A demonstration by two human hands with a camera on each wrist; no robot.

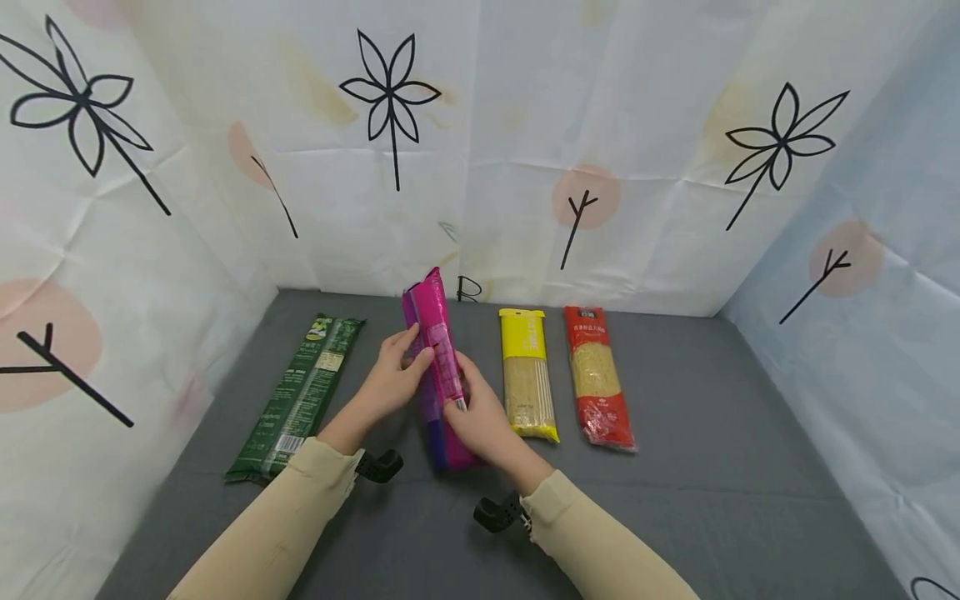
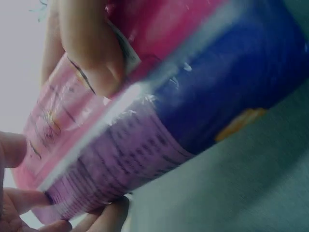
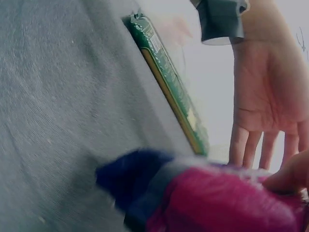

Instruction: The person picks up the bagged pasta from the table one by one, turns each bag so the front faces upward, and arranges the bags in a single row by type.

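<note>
A long pink and purple plastic packet (image 1: 442, 354) is held tilted over the table, between both hands. My left hand (image 1: 392, 371) grips its left side towards the upper part, thumb on the near face. Lower down on the right, my right hand (image 1: 483, 417) holds it, with the thumb (image 3: 289, 176) pressed on the pink side. Small print covers the purple panel (image 2: 111, 154) in the left wrist view, beside a dark blue end. The packet's contents are hidden. Left of my left hand lies a green packet (image 1: 300, 400) with a barcode.
Right of my hands, a yellow packet (image 1: 528, 379) of pale sticks and a red packet (image 1: 600, 375) with pale strands in its window lie side by side. A grey cloth (image 1: 712, 467) covers the table. Patterned white curtains (image 1: 510, 100) stand behind and at both sides.
</note>
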